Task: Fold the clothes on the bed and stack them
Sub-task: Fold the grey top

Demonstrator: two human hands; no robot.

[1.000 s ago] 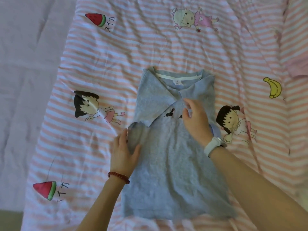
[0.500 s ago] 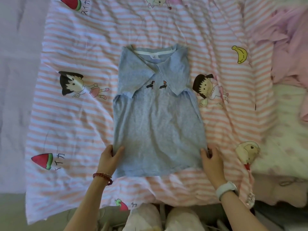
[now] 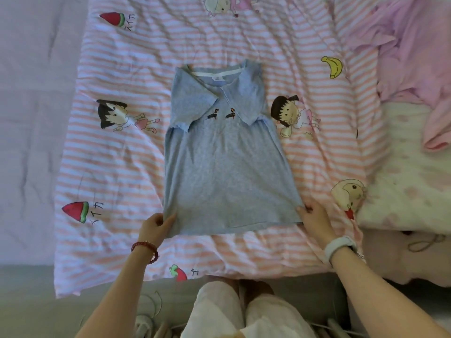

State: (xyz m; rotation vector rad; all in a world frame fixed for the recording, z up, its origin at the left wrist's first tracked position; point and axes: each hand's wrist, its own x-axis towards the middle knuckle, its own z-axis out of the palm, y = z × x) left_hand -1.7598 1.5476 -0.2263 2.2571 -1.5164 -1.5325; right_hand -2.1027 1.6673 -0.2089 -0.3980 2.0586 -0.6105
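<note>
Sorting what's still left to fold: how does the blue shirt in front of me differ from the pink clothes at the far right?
The blue shirt lies flat with both sleeves folded in; the pink clothes sit crumpled in a heap. The shirt is grey-blue with two small dogs on the chest; the pink clothes show no print. The left hand and right hand grip the shirt's bottom corners; nothing touches the pink clothes. Both rest on the bed.

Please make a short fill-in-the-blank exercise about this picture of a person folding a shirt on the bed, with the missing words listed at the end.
1. The grey shirt lies on a striped blanket with both sleeves folded ____.
2. The left hand and the right hand each grip a corner of the shirt's ____ hem.
3. The red bead bracelet is on the ____ wrist.
4. Two small ____ are printed on the shirt's chest.

Missing words: inward; bottom; left; dogs
</note>
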